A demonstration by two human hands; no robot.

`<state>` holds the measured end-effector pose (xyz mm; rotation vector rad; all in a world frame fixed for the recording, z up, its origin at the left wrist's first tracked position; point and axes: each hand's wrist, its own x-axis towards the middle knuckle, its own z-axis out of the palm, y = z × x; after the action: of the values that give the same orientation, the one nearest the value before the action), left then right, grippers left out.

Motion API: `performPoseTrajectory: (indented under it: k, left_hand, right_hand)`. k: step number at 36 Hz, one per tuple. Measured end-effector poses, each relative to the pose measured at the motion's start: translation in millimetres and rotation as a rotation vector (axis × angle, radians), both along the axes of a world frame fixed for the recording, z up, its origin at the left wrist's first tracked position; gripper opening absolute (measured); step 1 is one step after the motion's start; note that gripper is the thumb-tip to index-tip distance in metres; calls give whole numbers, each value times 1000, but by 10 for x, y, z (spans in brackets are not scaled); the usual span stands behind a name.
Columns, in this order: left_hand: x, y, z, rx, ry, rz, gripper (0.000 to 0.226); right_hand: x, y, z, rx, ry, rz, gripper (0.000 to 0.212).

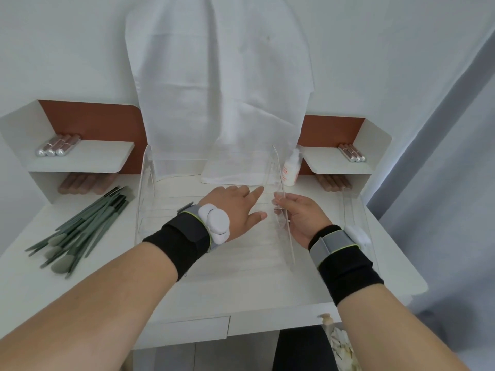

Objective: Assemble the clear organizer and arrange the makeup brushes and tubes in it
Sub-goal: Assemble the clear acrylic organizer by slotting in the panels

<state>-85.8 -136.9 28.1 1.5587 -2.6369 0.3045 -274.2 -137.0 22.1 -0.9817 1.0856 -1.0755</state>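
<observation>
Your forearms reach in from the bottom edge, both wrists wrapped in black bands with white sensors. Your right hand (300,219) pinches the near end of a clear side panel (281,199) that stands upright on its edge, fingers curled around it. Your left hand (235,207) lies spread and relaxed on the clear organizer base (203,210), index finger stretched toward that panel, holding nothing. The base lies flat at the middle of the white desk (241,290), with a second clear wall (146,188) upright along its left edge. Another clear piece (351,210) rests just right of your right hand. Green makeup brushes (80,231) lie heaped on the desk's left side. Silver-capped tubes (57,145) sit on the left shelf, more tubes (352,152) on the right shelf. A white bottle (290,170) stands behind the panel.
</observation>
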Motion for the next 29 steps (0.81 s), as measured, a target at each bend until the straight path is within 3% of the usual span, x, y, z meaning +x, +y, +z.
performPoseTrajectory:
  k: [5,15,22,29]
  left_hand:
    - [67,71,-6,-76,-5,-3,74]
    - [669,357,-23,-94,-47,179,95]
    - [983,488,-31,-40,-29,287,111]
    - [999,485,-13,-16,-45,297,111]
  right_hand:
    - [13,-8,-18,-6,36,7,26]
    - [61,-17,-40,-11,61,-99,7]
    - [51,-13,-51,29,22,-106,13]
    - [93,-5,-24,59,24,-171,21]
